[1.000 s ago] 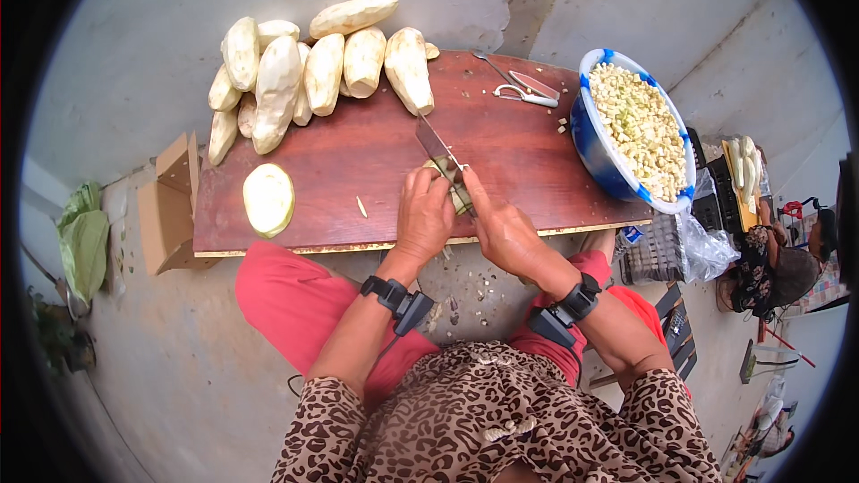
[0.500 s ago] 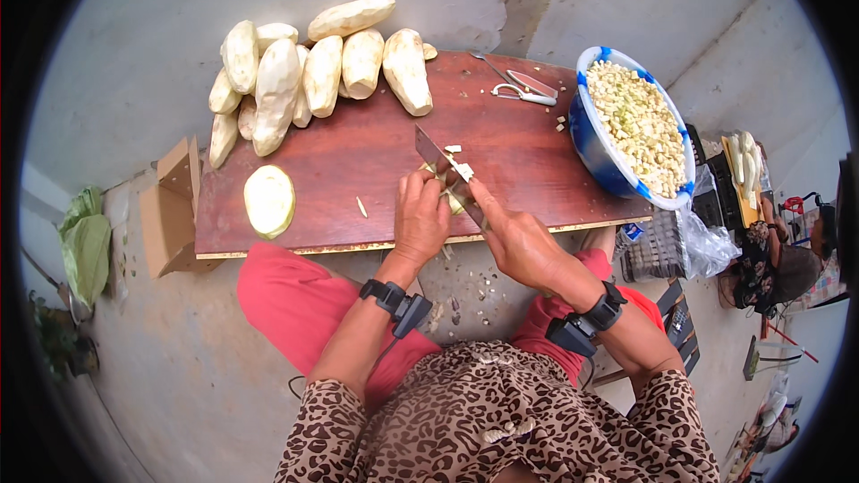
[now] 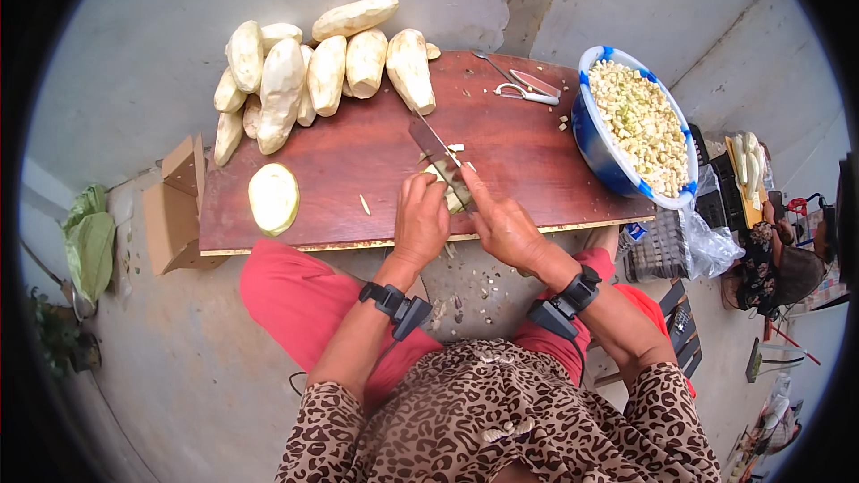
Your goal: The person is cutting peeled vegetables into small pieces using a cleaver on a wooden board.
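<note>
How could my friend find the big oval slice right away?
Find the reddish-brown table in front of the person. Near its closer left corner, well left of the person's left hand, lies a pale, oval slice with a greenish rim. Unlike the long peeled vegetables heaped behind it, it lies flat and apart.

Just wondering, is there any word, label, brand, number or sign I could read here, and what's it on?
No text can be read.
Small blue-and-white item by the right end of the table: any print is too small.
Knife, blue-and-white bowl: no lettering can be made out.
</note>
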Demonstrator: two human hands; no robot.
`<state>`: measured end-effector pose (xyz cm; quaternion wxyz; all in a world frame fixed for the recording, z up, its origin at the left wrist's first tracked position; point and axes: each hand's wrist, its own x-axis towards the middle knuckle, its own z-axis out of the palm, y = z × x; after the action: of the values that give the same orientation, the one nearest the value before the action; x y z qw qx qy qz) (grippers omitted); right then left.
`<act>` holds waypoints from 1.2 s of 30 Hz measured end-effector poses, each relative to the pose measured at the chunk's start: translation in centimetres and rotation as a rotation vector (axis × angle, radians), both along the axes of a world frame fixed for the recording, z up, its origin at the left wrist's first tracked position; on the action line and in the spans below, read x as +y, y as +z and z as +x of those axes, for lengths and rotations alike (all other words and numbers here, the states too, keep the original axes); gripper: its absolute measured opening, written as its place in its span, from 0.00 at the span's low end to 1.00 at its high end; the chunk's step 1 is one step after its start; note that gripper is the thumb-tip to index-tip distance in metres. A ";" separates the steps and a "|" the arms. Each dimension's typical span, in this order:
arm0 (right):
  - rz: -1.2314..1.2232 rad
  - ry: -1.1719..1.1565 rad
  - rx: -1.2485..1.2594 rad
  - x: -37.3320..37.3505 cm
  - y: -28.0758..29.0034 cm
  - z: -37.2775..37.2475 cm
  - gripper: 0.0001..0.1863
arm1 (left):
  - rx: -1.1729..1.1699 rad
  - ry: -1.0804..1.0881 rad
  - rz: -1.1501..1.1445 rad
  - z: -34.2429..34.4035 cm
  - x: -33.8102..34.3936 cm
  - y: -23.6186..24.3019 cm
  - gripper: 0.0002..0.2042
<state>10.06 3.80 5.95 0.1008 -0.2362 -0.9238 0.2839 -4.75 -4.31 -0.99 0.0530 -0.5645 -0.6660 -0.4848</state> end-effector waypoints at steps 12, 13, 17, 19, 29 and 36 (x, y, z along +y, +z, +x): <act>0.011 0.068 -0.012 -1.8 3.6 1.8 0.39 | -0.078 0.039 -0.027 -0.1 0.0 -0.1 0.08; 0.007 0.071 -0.014 -1.9 3.9 1.7 0.39 | -0.080 0.042 -0.031 -0.1 0.0 -0.2 0.08; 0.073 0.055 -0.098 -2.2 2.5 0.7 0.41 | -0.072 0.057 -0.062 0.2 0.1 0.2 0.07; 0.147 0.065 -0.046 -2.0 0.6 0.3 0.42 | -0.071 0.071 -0.101 0.3 0.0 0.4 0.07; -0.041 -0.023 0.087 -1.4 1.0 1.3 0.40 | -0.006 0.132 0.023 0.4 -0.6 0.0 0.13; -0.019 0.082 0.056 -2.4 2.5 1.9 0.37 | 0.058 0.162 -0.061 0.2 -0.7 -0.4 0.09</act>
<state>11.95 1.40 8.41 0.1130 -0.1912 -0.9268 0.3029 -4.54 -5.04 -1.44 0.0942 -0.5238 -0.7222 -0.4418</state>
